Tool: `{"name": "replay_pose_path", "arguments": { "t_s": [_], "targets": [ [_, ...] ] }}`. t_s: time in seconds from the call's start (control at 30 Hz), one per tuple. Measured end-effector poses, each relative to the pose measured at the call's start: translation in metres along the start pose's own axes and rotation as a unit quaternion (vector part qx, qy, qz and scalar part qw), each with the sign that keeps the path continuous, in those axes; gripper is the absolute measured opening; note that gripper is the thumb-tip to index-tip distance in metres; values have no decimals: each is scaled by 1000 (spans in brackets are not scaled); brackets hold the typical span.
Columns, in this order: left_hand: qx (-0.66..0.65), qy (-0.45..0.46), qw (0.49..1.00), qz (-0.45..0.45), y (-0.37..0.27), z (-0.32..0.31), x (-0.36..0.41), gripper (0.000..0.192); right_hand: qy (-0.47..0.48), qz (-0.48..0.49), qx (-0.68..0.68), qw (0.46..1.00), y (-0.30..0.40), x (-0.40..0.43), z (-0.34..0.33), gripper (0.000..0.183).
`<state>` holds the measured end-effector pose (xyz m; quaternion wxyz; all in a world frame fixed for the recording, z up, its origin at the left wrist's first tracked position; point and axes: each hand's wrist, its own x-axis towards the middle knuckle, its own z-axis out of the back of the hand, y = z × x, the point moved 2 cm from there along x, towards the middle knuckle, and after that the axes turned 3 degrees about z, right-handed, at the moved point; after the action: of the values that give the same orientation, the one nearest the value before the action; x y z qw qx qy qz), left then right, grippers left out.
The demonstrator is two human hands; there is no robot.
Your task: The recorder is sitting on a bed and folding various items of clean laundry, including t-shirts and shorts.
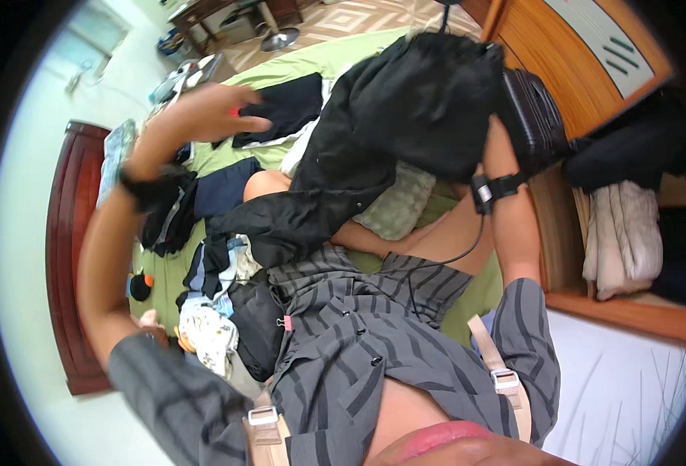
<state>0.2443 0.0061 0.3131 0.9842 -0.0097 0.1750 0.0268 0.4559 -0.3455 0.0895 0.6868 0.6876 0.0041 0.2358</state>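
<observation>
My left hand (pixel 223 113), blurred, is raised at the upper left with its fingers apart and nothing in them. A large black cloth garment (pixel 413 105) hangs in front of me and spreads down over my lap. My right forearm reaches up into its right side; the cloth hides the right hand, so its grip does not show. Beyond my left hand, a folded black garment (pixel 287 110) lies on the green bedsheet (pixel 314 55). Folded navy cloth (pixel 220 192) lies nearer, and a grey-green patterned pillow (pixel 398 204) is between my legs.
Mixed clothes (pixel 209 332) are heaped at my left hip, near a black bag (pixel 171 215). A black suitcase (pixel 532 116) stands at the right beside a wooden wardrobe (pixel 582 58). Pale folded bedding (pixel 625 239) sits on an open shelf. A dark wooden headboard (pixel 78 256) is at the left.
</observation>
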Motion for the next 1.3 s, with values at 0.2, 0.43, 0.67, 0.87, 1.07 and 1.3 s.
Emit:
{"name": "replay_pose_path", "arguments": {
  "t_s": [0.2,0.43,0.67,0.87,1.07,1.3],
  "targets": [
    [-127,-101,979,-125,-15,-181,239,65,47,-89,-83,991,-65,-118,7,34],
    [-126,-349,923,-106,-93,-200,318,54,125,-196,-297,926,-9,-105,101,25],
    [-276,-66,959,-27,-122,-214,345,66,102,-68,-404,907,-99,-33,62,51],
    [-563,-7,815,-138,-88,-179,273,41,110,-74,-355,925,-98,-34,57,63],
    [-570,-92,790,-203,-85,-133,223,21,106,2,-298,949,-63,-55,55,41],
    [-574,-298,736,-202,-81,-53,132,28,-77,93,-183,976,53,-31,68,17]
  ]
}}
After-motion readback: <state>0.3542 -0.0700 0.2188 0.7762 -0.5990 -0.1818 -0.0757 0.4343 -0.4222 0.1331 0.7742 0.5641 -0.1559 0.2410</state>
